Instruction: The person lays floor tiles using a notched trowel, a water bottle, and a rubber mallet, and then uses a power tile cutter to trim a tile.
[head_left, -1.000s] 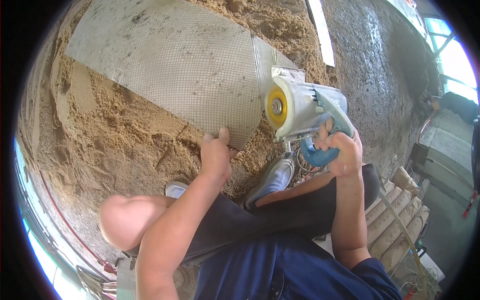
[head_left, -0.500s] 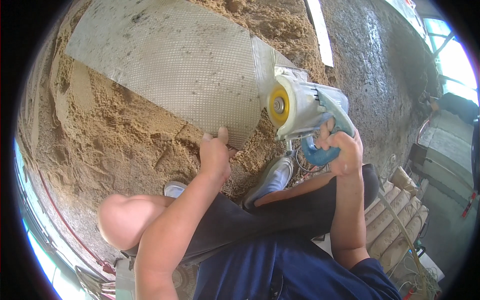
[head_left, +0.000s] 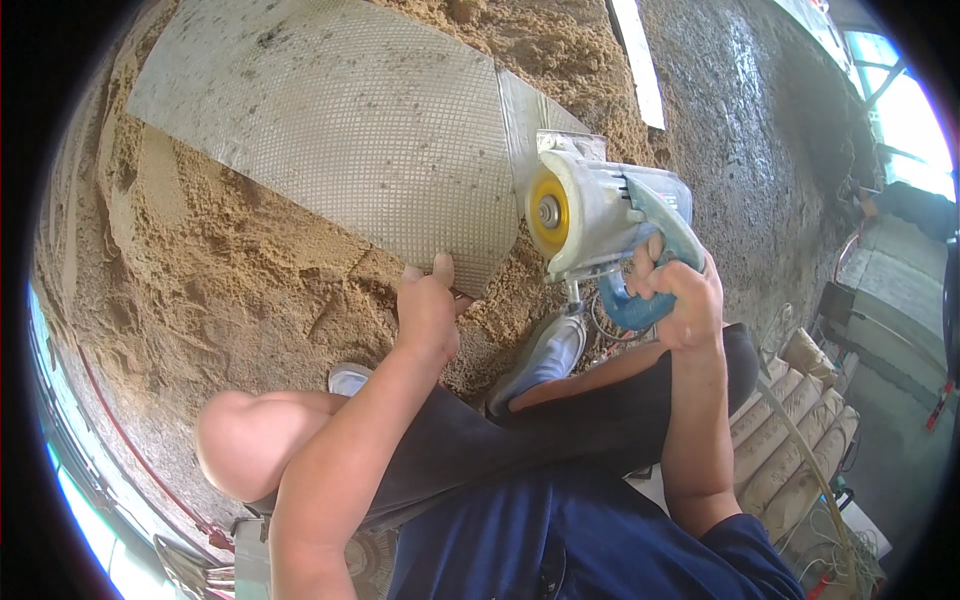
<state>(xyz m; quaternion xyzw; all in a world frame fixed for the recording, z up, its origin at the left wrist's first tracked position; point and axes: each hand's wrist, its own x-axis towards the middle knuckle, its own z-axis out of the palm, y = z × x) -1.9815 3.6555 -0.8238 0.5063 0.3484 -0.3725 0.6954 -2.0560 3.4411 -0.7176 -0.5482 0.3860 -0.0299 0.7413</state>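
Observation:
A large pale tile (head_left: 340,120) with a gridded face upward lies over the sand, its near corner in my left hand (head_left: 428,312). The thumb presses the gridded face while the other fingers go under the edge, partly hidden. My right hand (head_left: 685,300) is wrapped round the blue handle of a power cutter (head_left: 615,210) with a grey-white body and a yellow disc flange (head_left: 549,210). The cutter sits against the right end of the tile, beside a pale strip (head_left: 540,115) there. Its blade edge is hidden by the guard.
Loose brown sand (head_left: 230,240) spreads under and around the tile. A white strip (head_left: 638,65) lies at the far right beside wet grey floor (head_left: 740,120). Stacked bags (head_left: 795,430) stand at the right near a pale hose or cable. My shoe (head_left: 545,355) is close below the cutter.
The cutter and my right hand have shifted slightly left along the tile's end. My left hand keeps its grip, and the tile has barely moved.

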